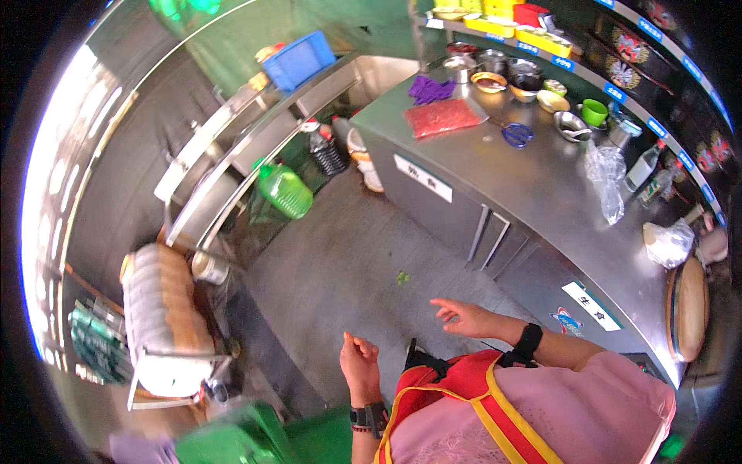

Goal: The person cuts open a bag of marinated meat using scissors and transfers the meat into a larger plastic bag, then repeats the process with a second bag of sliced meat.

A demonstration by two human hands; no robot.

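My left hand (360, 362) is raised over the floor, its fingers partly curled, with nothing seen in it. To its right, my right hand (464, 318) reaches out with fingers apart and holds nothing. Both wrists wear black bands. Below them shows a red apron with yellow trim (510, 423) over a pink top. A small green scrap (403, 278) lies on the grey floor beyond the hands. On the steel counter (522, 180) at the right are a flat pack of red contents (443, 118), a purple cloth (432, 90) and a blue-wrapped item (517, 135).
Bowls, pots and a green cup (594, 112) line the counter's back, with bottles and a round wooden board (687, 310) farther right. Steel sinks (232, 145), a blue crate (298, 61) and a green jug (285, 190) stand ahead. A green bin (232, 438) is at lower left.
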